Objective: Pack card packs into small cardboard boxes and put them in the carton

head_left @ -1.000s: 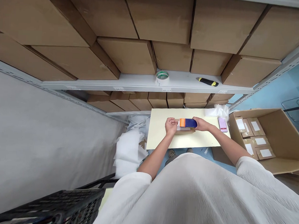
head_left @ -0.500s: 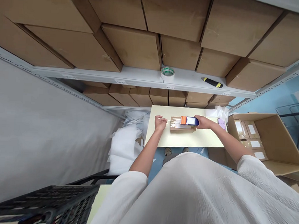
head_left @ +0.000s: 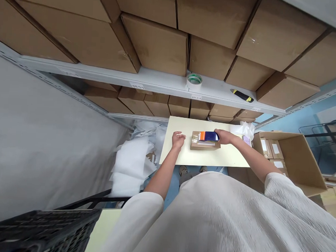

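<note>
A blue carton with an orange band (head_left: pixel 208 136) lies on the far part of a flat kraft-brown parcel (head_left: pixel 205 145), which has a clear plastic patch at its left end. My right hand (head_left: pixel 222 136) grips the carton's right end. My left hand (head_left: pixel 178 140) hangs just left of the parcel, apart from it, with its fingers drawn together. It holds nothing that I can make out. Both rest above a cream board (head_left: pixel 175 156).
A phone with a lilac screen (head_left: pixel 246 140) and white wrap (head_left: pixel 246 128) lie at the board's right. An open carton of labelled parcels (head_left: pixel 290 159) stands right. White foam sheets (head_left: pixel 129 169) lie left. A shelf holds a tape roll (head_left: pixel 194 81) and a utility knife (head_left: pixel 241 95).
My left hand has let go of the carton and moved left. The carton now lies on the parcel, still in my right hand. The whole view has drifted slightly.
</note>
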### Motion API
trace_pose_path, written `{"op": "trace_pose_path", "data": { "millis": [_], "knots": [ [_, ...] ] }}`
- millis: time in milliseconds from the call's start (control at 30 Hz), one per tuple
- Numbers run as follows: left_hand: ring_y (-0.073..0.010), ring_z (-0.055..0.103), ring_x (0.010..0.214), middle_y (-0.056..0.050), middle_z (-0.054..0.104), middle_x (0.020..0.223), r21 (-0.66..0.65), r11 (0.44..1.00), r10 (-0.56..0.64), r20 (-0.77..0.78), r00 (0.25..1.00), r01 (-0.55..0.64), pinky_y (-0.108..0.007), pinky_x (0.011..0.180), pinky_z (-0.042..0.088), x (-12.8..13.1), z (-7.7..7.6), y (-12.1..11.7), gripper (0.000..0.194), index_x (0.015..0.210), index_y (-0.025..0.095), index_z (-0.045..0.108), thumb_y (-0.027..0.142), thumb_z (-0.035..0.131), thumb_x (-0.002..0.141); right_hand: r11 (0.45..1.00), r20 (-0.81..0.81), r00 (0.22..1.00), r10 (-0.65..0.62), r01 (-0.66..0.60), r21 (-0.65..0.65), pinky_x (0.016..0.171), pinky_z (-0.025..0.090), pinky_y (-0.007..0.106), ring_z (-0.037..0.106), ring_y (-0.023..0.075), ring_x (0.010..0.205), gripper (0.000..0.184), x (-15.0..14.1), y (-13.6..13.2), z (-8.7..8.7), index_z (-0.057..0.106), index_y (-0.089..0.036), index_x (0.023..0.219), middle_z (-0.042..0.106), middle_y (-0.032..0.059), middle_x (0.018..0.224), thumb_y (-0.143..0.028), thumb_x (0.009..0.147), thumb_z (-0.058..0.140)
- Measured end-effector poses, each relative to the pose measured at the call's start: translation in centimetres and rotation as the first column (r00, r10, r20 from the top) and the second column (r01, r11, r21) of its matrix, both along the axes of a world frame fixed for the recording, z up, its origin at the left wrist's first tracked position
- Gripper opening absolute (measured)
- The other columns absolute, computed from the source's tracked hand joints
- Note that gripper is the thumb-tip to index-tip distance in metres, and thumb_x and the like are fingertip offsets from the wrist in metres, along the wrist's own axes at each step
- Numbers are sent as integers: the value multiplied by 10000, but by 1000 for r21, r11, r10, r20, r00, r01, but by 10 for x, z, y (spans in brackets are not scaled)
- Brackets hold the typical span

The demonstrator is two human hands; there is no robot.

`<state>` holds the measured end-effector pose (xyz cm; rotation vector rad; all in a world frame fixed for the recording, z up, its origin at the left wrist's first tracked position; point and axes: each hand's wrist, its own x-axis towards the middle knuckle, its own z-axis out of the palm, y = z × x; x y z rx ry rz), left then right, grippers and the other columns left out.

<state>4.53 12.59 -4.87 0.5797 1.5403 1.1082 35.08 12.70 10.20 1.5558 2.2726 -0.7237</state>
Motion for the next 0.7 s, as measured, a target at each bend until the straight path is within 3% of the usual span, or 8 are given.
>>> {"op": "trace_pose_path", "data": {
  "millis": [167, 500, 600, 700],
  "knots": [
    [-179, 706, 777, 40, 700, 735, -31, 1000, 4, 33, 999, -2, -341, 849, 547, 0, -12, 1, 439, 979, 260, 564, 94, 730, 608, 1000, 69, 998, -4, 5, -18, 685, 439, 305, 699, 266, 959, 435, -13, 6, 0, 572, -246, 1184, 751, 109, 1178, -276, 831, 826],
    [-182, 690, 888, 18, 641, 875, -67, 996, -57, -17, 998, 55, -386, 977, 553, 37, -32, -16, 326, 934, 241, 581, 149, 789, 700, 1000, 71, 997, -2, 3, -10, 734, 458, 299, 704, 260, 955, 412, -16, 5, -2, 581, -244, 1154, 752, 96, 1136, -290, 836, 838],
    [-190, 694, 926, -11, 662, 954, 7, 999, -44, -92, 995, 45, -396, 1011, 551, 36, -32, -23, 261, 920, 241, 591, 142, 752, 740, 1000, 67, 998, -6, 6, -11, 745, 459, 300, 704, 262, 959, 413, -16, 5, -3, 584, -244, 1152, 752, 94, 1128, -290, 834, 844],
    [-198, 726, 944, -27, 716, 971, 130, 983, -121, -81, 989, 131, -388, 1010, 570, 30, -27, -32, 168, 963, 248, 629, 152, 660, 828, 1000, 66, 998, -12, 13, -11, 744, 459, 308, 703, 270, 962, 423, -17, 4, -3, 582, -240, 1161, 749, 104, 1139, -288, 833, 844]
  ]
}}
